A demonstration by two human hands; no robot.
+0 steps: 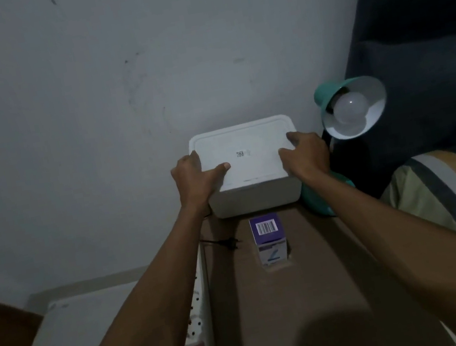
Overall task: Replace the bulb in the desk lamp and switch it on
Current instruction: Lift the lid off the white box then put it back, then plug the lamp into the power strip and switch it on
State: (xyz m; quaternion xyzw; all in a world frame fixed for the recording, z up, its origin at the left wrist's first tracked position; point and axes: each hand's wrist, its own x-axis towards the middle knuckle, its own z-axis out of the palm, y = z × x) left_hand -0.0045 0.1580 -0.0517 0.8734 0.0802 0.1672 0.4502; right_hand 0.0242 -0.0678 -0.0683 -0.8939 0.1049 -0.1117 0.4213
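**Lamp at the right, both hands on a white box**

Desk lamp point(353, 106) stands at the far right corner of the brown table top point(314, 279), close to the pale wall point(88, 105) and in front of a dark padded surface point(421, 19). Its teal shade is tilted, with the open mouth turned up and toward the camera, so the axis from socket to rim runs from upper left to lower right in the view. A white bulb point(350, 107) sits in the shade, round end facing out of the mouth and unlit. The lamp's teal base point(320, 202) shows beneath the right forearm, just beside the box.

A white lidded box point(247, 166) sits at the back of the table, its long side running left to right. The left hand point(195, 175) grasps its left end, fingers down the side and the thumb spread flat across the lid. The right hand point(305, 154) clasps the right end the same way, thumb on the lid and fingers curled over the edge. Both hands are partly open, wrapped around the box.

Nearer the camera stands a small purple and white carton point(269, 238) with a barcode on top, apart from the box. A black plug point(229, 242) lies to its left, and a white power strip point(198, 328) runs along the table's left edge. Striped bedding point(451, 196) lies at the right.
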